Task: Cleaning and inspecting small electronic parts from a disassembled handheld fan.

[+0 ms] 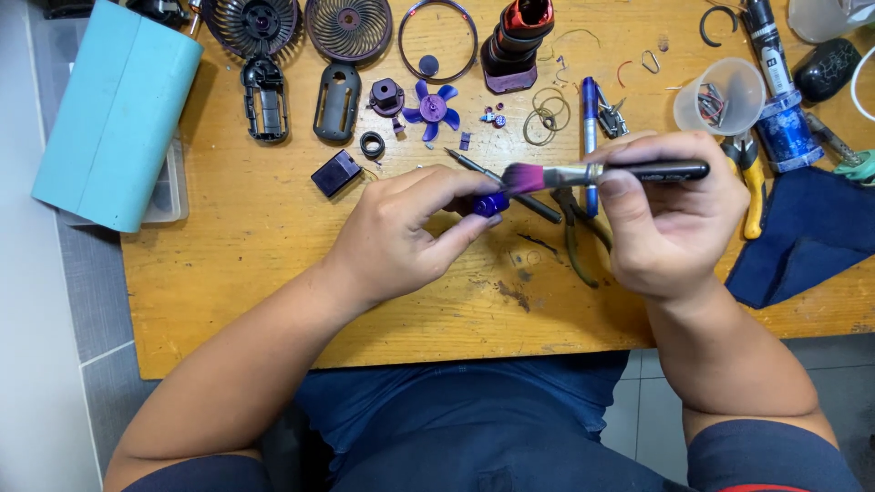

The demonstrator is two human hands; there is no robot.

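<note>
— What does the head view show in the hands?

— The left hand (401, 232) pinches a small shiny purple cylindrical part (490, 204) between thumb and fingertips, just above the scuffed wooden tabletop (246, 246). The right hand (670, 219) is closed around a black-handled brush with pink and purple bristles (602, 172), and its tuft touches the part.

— And around them?

— A slim dark screwdriver (501, 182) and dark-handled pliers (576, 232) lie under the hands. A purple plastic fan blade (432, 107) sits farther back, a clear plastic cup (720, 96) to the right, a dark blue cloth (807, 232) at the right edge
</note>
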